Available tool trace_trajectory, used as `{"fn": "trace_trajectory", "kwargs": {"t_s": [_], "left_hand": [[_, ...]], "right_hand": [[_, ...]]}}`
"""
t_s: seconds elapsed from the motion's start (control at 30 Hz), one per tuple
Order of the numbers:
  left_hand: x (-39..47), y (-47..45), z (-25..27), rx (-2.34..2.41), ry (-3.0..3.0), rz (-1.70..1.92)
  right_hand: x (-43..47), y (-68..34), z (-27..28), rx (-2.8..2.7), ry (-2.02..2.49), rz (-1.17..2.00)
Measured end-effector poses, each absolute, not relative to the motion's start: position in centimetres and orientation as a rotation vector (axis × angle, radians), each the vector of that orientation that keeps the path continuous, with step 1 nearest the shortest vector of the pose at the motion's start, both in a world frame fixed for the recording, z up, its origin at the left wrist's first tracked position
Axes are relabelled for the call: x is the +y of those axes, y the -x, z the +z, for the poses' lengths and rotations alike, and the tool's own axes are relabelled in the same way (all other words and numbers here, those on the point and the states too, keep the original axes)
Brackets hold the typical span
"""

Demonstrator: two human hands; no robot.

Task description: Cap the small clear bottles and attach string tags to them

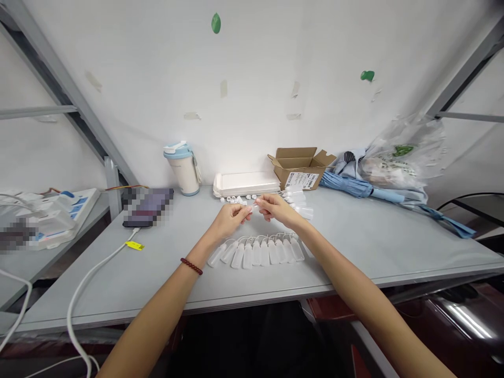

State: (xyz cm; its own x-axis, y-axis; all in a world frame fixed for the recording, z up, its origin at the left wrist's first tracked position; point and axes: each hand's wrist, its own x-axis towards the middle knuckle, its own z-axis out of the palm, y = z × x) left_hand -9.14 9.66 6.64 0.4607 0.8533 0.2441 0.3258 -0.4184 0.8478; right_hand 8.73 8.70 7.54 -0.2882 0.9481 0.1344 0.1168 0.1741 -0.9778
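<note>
My left hand (233, 219) is closed in a pinch on a small white cap (249, 209). Close by on its right, my right hand (274, 207) pinches something small and pale that I cannot make out. Behind the hands, several loose white caps (233, 199) lie on the table. Nearer to me, a row of translucent squeeze bottles (256, 253) lies side by side, thin bent tubes pointing away from me. More clear bottles (297, 198) lie behind my right hand, partly hidden by it.
A white flat stack (248, 182) and an open cardboard box (300, 170) stand along the wall. A cup with a blue lid (184, 169) stands left of them. Phone (148, 208) and white cable (88, 278) lie left; a blue umbrella (354, 185) and plastic bag (401, 155) lie right.
</note>
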Motion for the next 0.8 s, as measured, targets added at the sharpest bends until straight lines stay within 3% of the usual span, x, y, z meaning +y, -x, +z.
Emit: {"fn": "trace_trajectory", "kwargs": {"t_s": [0.3, 0.47, 0.57, 0.67, 0.8], "left_hand": [[9.5, 8.7, 6.0, 1.087, -2.438, 1.022], [10.0, 9.1, 6.4, 1.060, -2.326, 1.022], [11.6, 10.8, 6.5, 1.173, -2.120, 1.120], [13.8, 13.2, 6.0, 1.457, -1.998, 1.182], [15.7, 14.9, 4.5, 1.688, -2.078, 1.070]], "right_hand": [[8.6, -8.9, 7.7, -1.485, 1.104, 1.385], [8.6, -9.2, 8.0, -1.444, 1.134, 1.408], [9.1, -10.5, 8.3, -1.384, 1.178, 1.242], [10.0, -12.6, 8.3, -1.358, 1.286, 0.880], [11.2, -15.4, 7.9, -1.340, 1.462, 0.572]]}}
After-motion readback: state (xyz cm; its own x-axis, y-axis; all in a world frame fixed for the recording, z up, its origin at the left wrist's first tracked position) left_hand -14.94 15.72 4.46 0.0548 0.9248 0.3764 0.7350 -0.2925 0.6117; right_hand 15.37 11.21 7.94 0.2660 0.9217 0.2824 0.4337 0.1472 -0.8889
